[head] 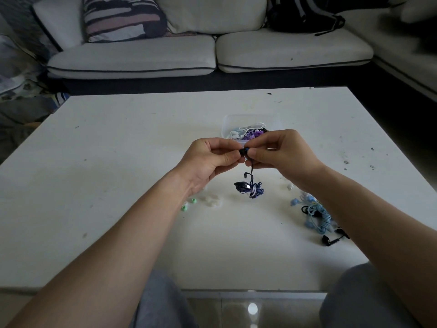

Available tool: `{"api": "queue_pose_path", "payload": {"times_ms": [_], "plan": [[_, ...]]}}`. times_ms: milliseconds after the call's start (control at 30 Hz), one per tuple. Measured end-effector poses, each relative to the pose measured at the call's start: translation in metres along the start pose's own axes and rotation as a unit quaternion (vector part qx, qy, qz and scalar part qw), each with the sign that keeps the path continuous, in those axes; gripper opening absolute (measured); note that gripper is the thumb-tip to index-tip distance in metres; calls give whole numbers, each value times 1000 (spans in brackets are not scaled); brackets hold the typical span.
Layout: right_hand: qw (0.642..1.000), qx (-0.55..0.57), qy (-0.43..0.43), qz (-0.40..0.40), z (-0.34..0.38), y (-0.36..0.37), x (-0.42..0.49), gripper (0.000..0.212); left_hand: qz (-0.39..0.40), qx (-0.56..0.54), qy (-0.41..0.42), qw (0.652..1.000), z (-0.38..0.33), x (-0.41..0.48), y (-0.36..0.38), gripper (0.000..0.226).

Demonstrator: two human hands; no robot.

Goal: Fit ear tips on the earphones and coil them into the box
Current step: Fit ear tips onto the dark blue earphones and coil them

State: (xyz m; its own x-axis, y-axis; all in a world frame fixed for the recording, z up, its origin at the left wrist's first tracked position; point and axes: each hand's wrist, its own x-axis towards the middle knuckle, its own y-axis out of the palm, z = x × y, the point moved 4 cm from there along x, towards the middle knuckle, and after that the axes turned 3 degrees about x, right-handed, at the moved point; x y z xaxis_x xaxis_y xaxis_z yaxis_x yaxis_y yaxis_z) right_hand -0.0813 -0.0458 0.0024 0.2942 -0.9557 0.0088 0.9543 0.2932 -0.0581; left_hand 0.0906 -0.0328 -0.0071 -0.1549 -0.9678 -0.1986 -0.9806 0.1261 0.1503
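1. You held both hands raised over the counter (pixel 118 162), fingertips meeting just in front of the box (pixel 227 121).
2. Your left hand (pixel 212 157) pinched the black ear tip (pixel 242 152) with curled fingers; your right hand (pixel 281 152) pinched the earbud (pixel 246 150).
3. The earbud lay left-to-right, tip toward your left hand; its cable (pixel 251 170) hung down to a coiled bundle (pixel 251 189).

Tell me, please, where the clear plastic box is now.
In the head view, the clear plastic box sits on the white table just beyond the right hand, right of centre, holding white and purple earphones.
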Motion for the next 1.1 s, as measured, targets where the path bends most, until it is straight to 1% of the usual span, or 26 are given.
{"api": "queue_pose_path", "payload": {"times_ms": [167, 267, 333, 600, 833, 1100], "plan": [[999, -29, -17, -10, 1, 3, 1, 11, -4, 5, -1, 1000, 2, 1, -2, 18], [1000, 9, 8, 11, 0, 0, 0, 10, 7, -14, -7, 1000, 1, 1, -2, 18], [999, 13, 20, 23, -2, -2, -1, 10, 13, -14, -9, 1000, 1, 1, 0, 17], [998, -56, -19, -7, 2, 2, 0, 10, -2, 9, -2, 1000, 2, 2, -2, 16], [998, 45, 17, -30, -3, 6, -2, 8, -13, -6, 5, 1000, 1, 2, -3, 17], [998, -53, -5, -45, 0, 9, -2, 10, -24, 29, 8, 999, 4, 2, -5, 17]]}}
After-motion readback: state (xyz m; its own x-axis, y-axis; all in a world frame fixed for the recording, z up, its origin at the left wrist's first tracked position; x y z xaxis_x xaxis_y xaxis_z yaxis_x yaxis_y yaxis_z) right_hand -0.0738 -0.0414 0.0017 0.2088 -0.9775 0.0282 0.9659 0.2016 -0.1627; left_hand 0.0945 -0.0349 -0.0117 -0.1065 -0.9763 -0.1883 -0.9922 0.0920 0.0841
